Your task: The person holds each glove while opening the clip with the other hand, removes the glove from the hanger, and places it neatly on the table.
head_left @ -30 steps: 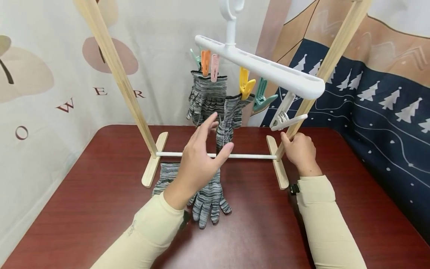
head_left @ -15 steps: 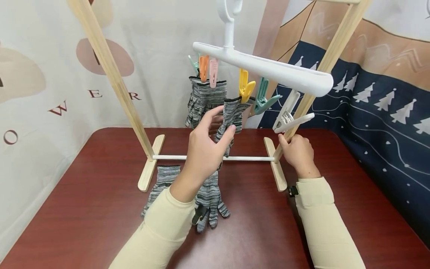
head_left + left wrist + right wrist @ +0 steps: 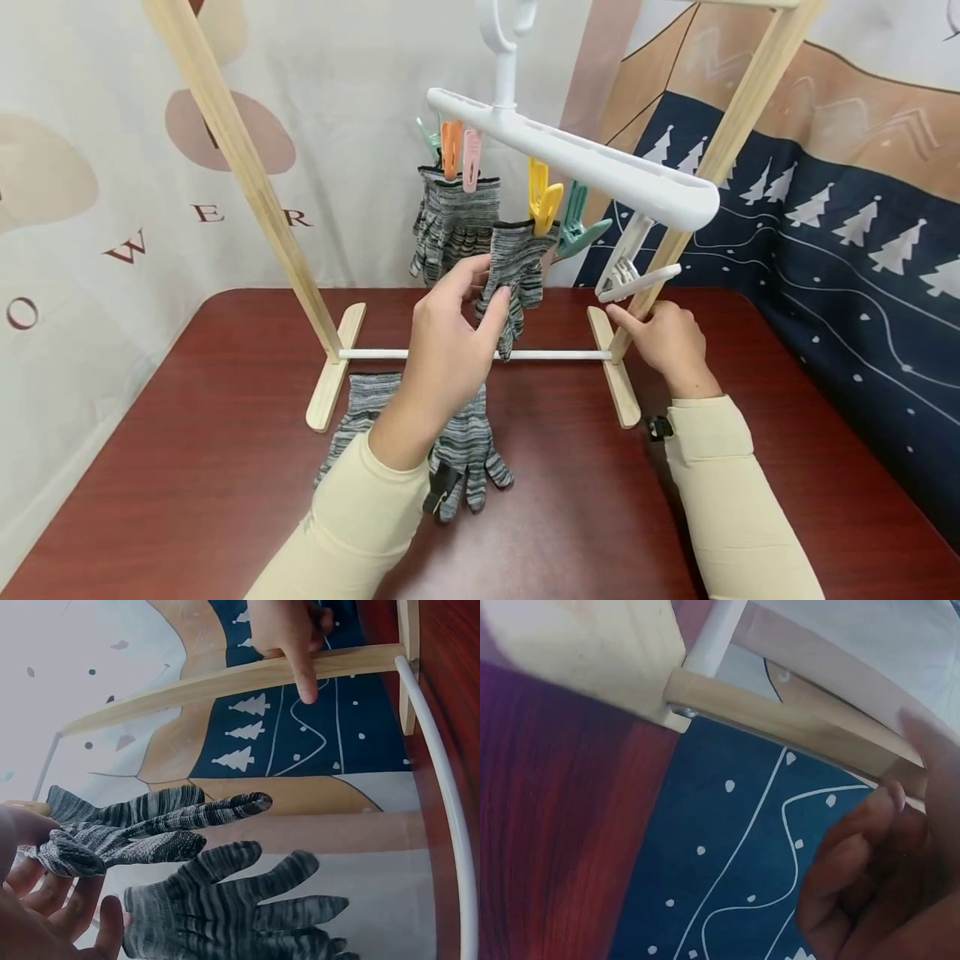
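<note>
My left hand (image 3: 455, 342) is at a grey-and-black striped knit glove (image 3: 517, 258) that hangs by its cuff from a yellow clip (image 3: 543, 200). The thumb lies in front of the glove, and the fingers reach behind it. In the left wrist view, the glove (image 3: 142, 825) bunches between thumb and fingers, its finger ends dangling free. My right hand (image 3: 670, 343) is at the lower part of the rack's right wooden post (image 3: 678, 237). In the right wrist view, its curled fingers (image 3: 847, 862) come up to the post (image 3: 795, 724), with the thumb across the other side.
Overhead runs a white hanger (image 3: 570, 146) with an orange clip (image 3: 451, 150), a pink clip (image 3: 471, 158), a green clip (image 3: 577, 223) and a white clip (image 3: 630, 267). Another glove (image 3: 453, 221) hangs behind. Striped gloves (image 3: 471, 446) lie on the red-brown table (image 3: 585, 500).
My left hand has closed in on the hanging glove, its thumb coming over the front. The right hand stays at the post, its thumb now stretched further left. The hanger has swung slightly.
</note>
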A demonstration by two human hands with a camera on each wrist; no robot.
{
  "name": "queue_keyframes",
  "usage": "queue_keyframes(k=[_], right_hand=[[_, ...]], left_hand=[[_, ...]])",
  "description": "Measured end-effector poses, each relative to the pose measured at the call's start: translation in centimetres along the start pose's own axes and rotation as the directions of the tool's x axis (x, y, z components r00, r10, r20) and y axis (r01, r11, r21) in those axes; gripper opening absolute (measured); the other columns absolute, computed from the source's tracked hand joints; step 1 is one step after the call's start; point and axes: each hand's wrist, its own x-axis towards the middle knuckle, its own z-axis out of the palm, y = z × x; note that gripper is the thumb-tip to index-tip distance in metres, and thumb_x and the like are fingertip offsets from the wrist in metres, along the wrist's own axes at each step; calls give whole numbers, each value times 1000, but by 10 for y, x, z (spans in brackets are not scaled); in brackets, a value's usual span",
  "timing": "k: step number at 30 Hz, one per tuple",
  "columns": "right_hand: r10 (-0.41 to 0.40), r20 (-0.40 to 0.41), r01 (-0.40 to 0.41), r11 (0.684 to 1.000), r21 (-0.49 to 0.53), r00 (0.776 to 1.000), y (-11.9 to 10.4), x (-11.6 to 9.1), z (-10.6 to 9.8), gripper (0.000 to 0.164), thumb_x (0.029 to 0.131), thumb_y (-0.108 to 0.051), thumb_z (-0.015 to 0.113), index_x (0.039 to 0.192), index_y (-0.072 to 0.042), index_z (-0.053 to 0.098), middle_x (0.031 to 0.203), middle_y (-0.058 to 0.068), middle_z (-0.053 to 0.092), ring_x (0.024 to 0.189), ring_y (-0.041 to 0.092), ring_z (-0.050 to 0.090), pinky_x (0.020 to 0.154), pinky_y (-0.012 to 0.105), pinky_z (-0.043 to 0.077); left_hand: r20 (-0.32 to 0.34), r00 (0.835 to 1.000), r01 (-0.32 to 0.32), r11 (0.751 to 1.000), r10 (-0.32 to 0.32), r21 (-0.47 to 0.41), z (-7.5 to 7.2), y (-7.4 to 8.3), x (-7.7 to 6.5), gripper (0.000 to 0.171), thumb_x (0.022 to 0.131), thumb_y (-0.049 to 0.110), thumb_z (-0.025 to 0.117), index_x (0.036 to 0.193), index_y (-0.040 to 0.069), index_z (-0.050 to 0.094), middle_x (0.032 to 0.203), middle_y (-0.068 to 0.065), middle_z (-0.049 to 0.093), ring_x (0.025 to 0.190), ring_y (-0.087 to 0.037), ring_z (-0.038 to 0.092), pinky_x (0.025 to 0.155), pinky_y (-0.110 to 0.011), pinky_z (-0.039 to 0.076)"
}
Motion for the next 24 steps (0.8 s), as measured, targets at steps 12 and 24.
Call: queue_keyframes(k=[12,24], right_hand=[[-71,-493,328,826,459,867,-48,-24,-14,49,98,-31,63,57,-4,59,49,-12,50,51,8,47,45,18,33],[-308,-253,367,405,838,917,-126,-35,-49,36,103,-16,50,136,-4,60,120,1,68,113,26,61,94,31,52]], left_hand=[[5,998,-55,998,55,24,3,3,-5,30,96,10,62,125,0,61,100,-9,66,80,-18,55,69,-30,48],[37,998,-43,998,42,35,6,5,-7,28,98,13,59,122,1,60,98,-7,63,77,-16,53,68,-30,47]])
